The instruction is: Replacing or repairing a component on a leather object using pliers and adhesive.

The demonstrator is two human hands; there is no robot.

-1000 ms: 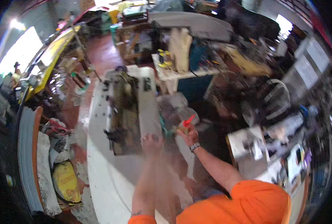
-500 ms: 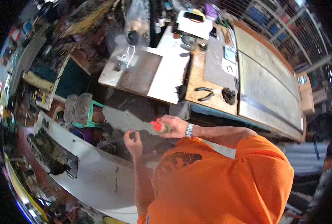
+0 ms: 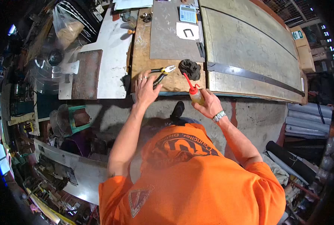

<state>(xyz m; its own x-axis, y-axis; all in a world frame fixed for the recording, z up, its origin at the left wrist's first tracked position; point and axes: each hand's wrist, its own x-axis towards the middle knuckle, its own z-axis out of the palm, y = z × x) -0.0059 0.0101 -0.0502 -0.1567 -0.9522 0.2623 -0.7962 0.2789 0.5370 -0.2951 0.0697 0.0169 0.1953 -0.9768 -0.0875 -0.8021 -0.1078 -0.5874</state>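
My left hand [image 3: 146,90] rests at the wooden worktop [image 3: 140,56] with its fingers apart, touching or just over the handles of yellow-and-black pliers [image 3: 159,77]; I cannot tell which. My right hand [image 3: 208,105] is closed round a translucent squeeze bottle [image 3: 196,96] of yellowish liquid with a red nozzle, tilted at the worktop's front edge. The nozzle points toward a crumpled dark rag [image 3: 189,68] beside the pliers.
A large metal-topped bench [image 3: 249,48] with a long strip [image 3: 257,75] adjoins on the right. A calculator [image 3: 187,14] and paper [image 3: 185,31] lie behind. A white board [image 3: 110,63] is left. Rolls [image 3: 306,120] lie lower right, a green stool [image 3: 76,120] lower left.
My view and body have turned from the white panel toward the worktop. My left hand has moved from the panel to the pliers. My right hand has carried the bottle to the worktop's edge.
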